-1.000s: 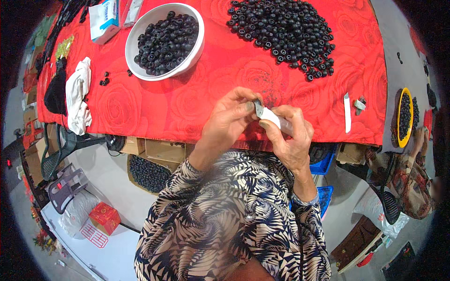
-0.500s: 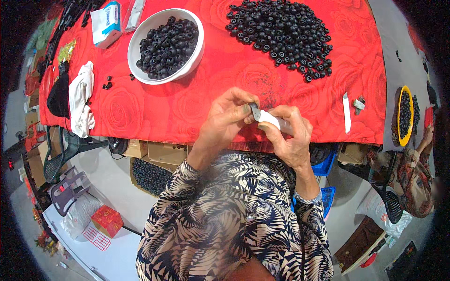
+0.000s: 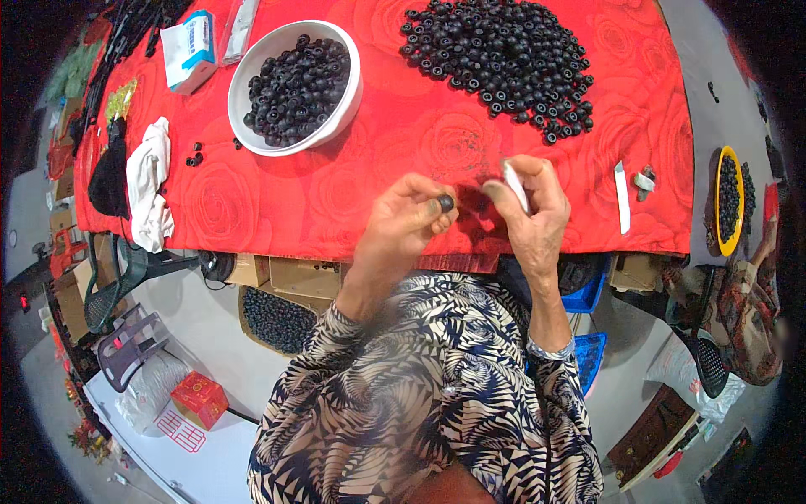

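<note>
Above the near part of the red cloth, my left hand (image 3: 401, 217) is closed in a pinch on a small round black cap-like piece (image 3: 445, 202). A short gap to its right, my right hand (image 3: 539, 212) grips a slim white-handled tool (image 3: 515, 186) between thumb and fingers. Its working end is too small to make out. Beyond the hands stands a white bowl (image 3: 355, 105) full of the same black pieces. To the right of the bowl, a large heap of black pieces (image 3: 504, 63) lies loose on the cloth.
A white cloth (image 3: 149, 185) and a tissue pack (image 3: 189, 52) lie on the left of the red-covered table (image 3: 294, 197). On the right are a white strip (image 3: 622, 197) and a small grey object (image 3: 644, 183). Beyond the right edge sits a yellow-rimmed basin (image 3: 739, 206), with another person nearby.
My hands have moved apart: the white-handled tool has come away from the black piece. It now points more upright in my right hand, while my left hand keeps the piece.
</note>
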Demonstrator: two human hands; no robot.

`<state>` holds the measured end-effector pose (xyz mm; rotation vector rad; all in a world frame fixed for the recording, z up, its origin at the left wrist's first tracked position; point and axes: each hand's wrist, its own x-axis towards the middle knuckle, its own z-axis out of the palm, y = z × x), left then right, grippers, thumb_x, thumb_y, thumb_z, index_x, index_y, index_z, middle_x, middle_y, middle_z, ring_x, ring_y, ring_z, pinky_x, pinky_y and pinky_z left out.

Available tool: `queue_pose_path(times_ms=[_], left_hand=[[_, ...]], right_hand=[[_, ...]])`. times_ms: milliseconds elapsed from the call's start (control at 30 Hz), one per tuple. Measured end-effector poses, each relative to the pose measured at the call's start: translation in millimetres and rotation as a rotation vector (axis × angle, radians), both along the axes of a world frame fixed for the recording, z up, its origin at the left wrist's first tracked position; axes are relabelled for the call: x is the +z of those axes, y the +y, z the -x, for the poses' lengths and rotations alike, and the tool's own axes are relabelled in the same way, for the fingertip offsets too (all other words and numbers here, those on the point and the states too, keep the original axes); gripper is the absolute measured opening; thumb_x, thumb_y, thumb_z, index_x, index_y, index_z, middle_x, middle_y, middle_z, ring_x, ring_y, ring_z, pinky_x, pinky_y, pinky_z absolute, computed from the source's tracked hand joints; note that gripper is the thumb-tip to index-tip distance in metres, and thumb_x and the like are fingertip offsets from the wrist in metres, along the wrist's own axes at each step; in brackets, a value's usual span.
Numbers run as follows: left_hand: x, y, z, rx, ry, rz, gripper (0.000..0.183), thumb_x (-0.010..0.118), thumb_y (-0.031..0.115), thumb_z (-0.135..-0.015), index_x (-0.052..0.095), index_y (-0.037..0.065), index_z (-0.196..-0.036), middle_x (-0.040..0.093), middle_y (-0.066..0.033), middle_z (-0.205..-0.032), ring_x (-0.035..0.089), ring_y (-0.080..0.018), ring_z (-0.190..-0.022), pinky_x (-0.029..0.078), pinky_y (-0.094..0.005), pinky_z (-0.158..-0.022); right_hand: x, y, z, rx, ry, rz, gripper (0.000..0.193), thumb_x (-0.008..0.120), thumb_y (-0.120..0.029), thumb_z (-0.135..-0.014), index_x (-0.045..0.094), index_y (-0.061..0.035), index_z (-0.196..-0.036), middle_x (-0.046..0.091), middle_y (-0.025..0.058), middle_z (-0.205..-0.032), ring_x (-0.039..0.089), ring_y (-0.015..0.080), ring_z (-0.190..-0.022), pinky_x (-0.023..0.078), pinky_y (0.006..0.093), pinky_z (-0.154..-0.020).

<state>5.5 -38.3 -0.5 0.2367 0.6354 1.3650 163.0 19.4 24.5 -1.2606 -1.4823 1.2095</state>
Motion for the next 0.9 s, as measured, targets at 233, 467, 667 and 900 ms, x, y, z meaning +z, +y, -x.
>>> queue_pose_path(times_ms=[233,467,667,900], left_hand=[[-7.7,0.8,0.2,-0.038,-0.101,0.048,0.012,0.055,0.005,-0.084,0.054,0.004,-0.095,0.059,-0.0085,-0.091,0.054,-0.013,-0.076,0.044,-0.0235,-0.069],[-0.7,4.0,-7.9,-0.063,-0.169,0.014,0.011,0.054,0.008,-0.086,0.054,0.004,-0.096,0.061,-0.0085,-0.092,0.058,-0.0167,-0.085,0.046,-0.0296,-0.078],[-4.8,3.9,-5.5,-0.105,-0.182,0.001,0.011,0.053,0.008,-0.086,0.054,0.003,-0.095,0.06,-0.0096,-0.093,0.059,-0.0174,-0.085,0.046,-0.0309,-0.079],[-6.3,1.8,-7.0,-0.13,-0.257,0.044,0.01,0.054,0.007,-0.085,0.054,0.003,-0.094,0.059,-0.0092,-0.094,0.058,-0.0169,-0.086,0.045,-0.0296,-0.079]], right_hand=[[2.5,-11.3,1.2,0.2,-0.065,-0.236,0.036,0.067,0.003,-0.061,0.063,-0.0027,-0.097,0.064,0.0109,-0.081,0.062,0.0167,-0.07,0.048,0.0245,-0.061],[-6.6,-13.5,7.4,0.181,-0.032,-0.445,0.035,0.069,0.002,-0.059,0.065,-0.0016,-0.093,0.056,0.0062,-0.066,0.049,0.0144,-0.052,0.037,0.0264,-0.046],[-14.8,-17.0,5.3,0.149,-0.171,-0.668,0.028,0.072,-0.002,-0.065,0.066,-0.0021,-0.093,0.053,0.0041,-0.062,0.045,0.0132,-0.046,0.034,0.0268,-0.04],[-15.9,-16.2,5.8,0.153,-0.185,-0.845,0.045,0.062,0.004,-0.052,0.064,-0.0001,-0.096,0.051,0.0057,-0.062,0.05,0.0183,-0.047,0.04,0.0279,-0.042]])
